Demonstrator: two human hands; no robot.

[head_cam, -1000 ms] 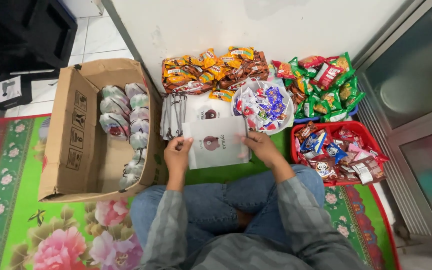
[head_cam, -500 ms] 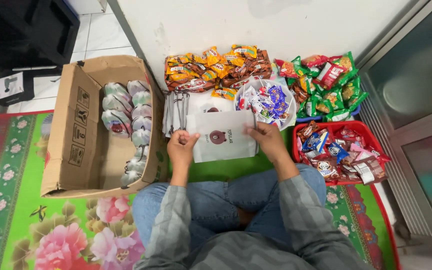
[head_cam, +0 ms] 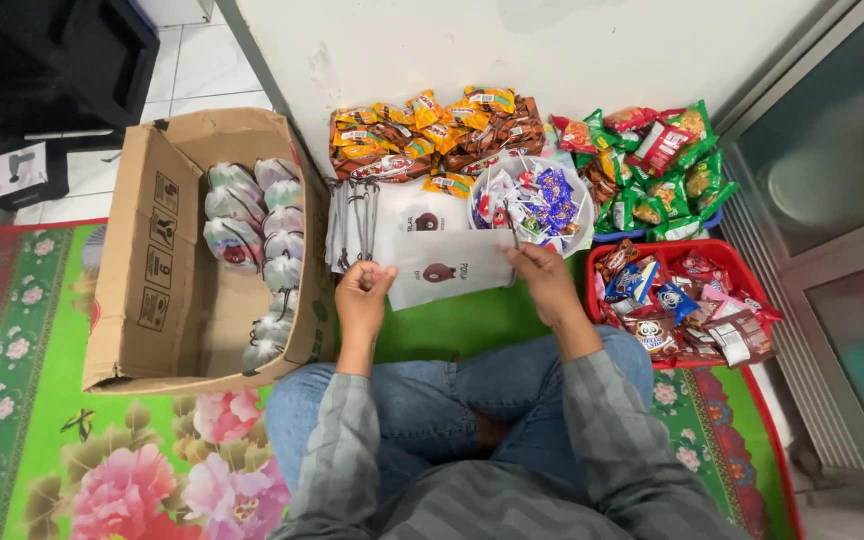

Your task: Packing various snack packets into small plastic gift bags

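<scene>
Packing looks early: left hand (head_cam: pixel 364 290) and right hand (head_cam: pixel 544 282) each pinch one flat white pouch (head_cam: pixel 449 268), unfilled, while filled bags (head_cam: pixel 252 250) line the cardboard box (head_cam: pixel 142 260).

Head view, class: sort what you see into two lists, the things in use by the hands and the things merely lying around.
In use:
left hand
right hand
white pouch, held by both hands
pouch stack behind it

Lying about:
cardboard box of filled pouches
orange snacks
candy bowl
green snacks
red tray
floral mat
</scene>
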